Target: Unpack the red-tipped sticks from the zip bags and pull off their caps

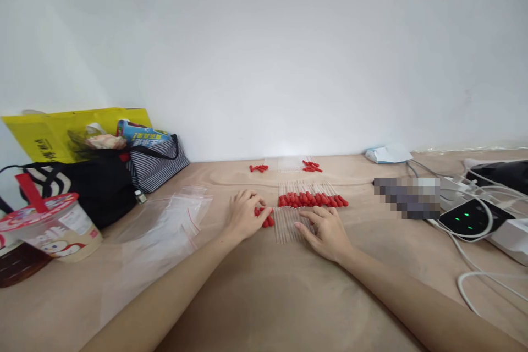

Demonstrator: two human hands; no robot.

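My left hand (243,213) rests over a small pile of red rubber caps (268,221), its fingers curved and apart, partly covering them. To its right, thin clear tubes (284,225) lie side by side in a row on the table. My right hand (326,231) is at the right part of this row, thumb and fingers apart, hiding some tubes. Just beyond lies another row of clear tubes with red caps (305,198) on their near ends. Whether either hand touches a single piece is too small to tell.
Farther back are more clear tubes (291,164) between two small groups of red caps (259,168). Clear zip bags (165,231), a drink cup (70,231) and a striped bag (159,164) stand left. White cables (462,253) and a black power bank (470,217) lie right.
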